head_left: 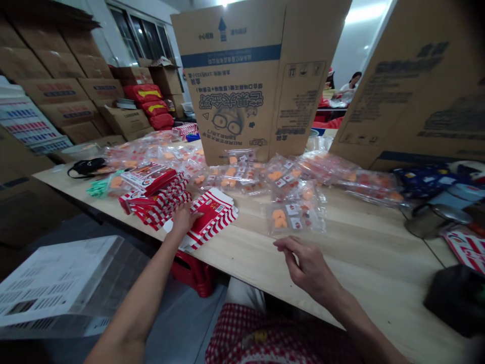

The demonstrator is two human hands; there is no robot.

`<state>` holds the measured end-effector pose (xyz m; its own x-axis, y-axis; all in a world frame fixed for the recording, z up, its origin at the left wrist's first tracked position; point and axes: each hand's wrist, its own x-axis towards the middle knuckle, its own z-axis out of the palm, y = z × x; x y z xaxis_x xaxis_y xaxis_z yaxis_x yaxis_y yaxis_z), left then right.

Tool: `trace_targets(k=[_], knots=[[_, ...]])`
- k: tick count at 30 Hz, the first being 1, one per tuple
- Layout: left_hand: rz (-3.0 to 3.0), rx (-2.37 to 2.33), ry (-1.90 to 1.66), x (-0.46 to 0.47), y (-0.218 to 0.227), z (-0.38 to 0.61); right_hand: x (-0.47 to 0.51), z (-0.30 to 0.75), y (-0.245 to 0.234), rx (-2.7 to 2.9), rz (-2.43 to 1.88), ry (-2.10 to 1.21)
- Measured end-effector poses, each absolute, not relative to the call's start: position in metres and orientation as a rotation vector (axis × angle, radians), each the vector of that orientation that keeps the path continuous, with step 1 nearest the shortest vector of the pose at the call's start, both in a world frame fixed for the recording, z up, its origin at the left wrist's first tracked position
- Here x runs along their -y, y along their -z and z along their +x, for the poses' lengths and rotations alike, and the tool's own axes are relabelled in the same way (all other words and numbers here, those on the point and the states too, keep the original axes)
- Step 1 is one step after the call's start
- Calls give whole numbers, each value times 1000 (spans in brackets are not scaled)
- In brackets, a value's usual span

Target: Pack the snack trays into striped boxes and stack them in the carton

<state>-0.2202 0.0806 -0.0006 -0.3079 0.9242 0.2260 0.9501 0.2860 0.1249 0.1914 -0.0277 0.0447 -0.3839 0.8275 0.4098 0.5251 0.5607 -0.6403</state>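
Note:
My left hand [184, 221] lies at the near left edge of a fanned pile of flat red-and-white striped cartons [212, 208], its fingers bent over the top carton. Left of it sits a stack of folded striped boxes [161, 202], with a red box [151, 177] on top. My right hand [305, 263] hovers over the bare wood with its fingers curled together, and nothing shows in them. Just beyond it, a clear packet [295, 217] with orange pieces and small white sachets lies flat. More such packets [231, 177] spread behind.
Large cardboard boxes [242, 81] stand upright along the back of the wooden table [242, 247]. To the right are a metal mug [437, 221] and a black object [454, 298]. A white carton [68, 283] and red stool [193, 273] stand at the left. Another person [350, 86] sits far behind.

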Motion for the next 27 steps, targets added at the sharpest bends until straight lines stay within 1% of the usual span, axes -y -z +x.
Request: trace_targets(k=[5, 8, 10, 12, 15, 17, 20, 23, 27], knots=[[-1796, 2388, 453, -71, 13, -227, 29, 194, -33, 2084, -1093, -572], [-1738, 2362, 548, -67, 7, -221, 30, 194, -28, 2074, -1099, -548], [-1700, 2316, 634, -64, -7, -206, 30, 192, -34, 2022, -1087, -487], [-1763, 2166, 781, -55, -28, -179, 28, 190, -47, 1960, -1048, -420], [-2184, 1726, 1035, -31, -63, -124, 18, 191, -71, 1865, -1029, -377], [-2441, 1506, 1107, -18, -81, -88, 7, 198, -82, 1807, -1069, -457], [-2637, 1343, 1126, -10, -91, -52, -4, 214, -89, 1911, -1110, -728], [-2823, 1273, 1083, -10, -82, -29, -3, 226, -92, 2063, -1008, -935], [-2965, 1267, 1120, -3, -63, -1, 5, 232, -96, 1896, -903, -1071]])
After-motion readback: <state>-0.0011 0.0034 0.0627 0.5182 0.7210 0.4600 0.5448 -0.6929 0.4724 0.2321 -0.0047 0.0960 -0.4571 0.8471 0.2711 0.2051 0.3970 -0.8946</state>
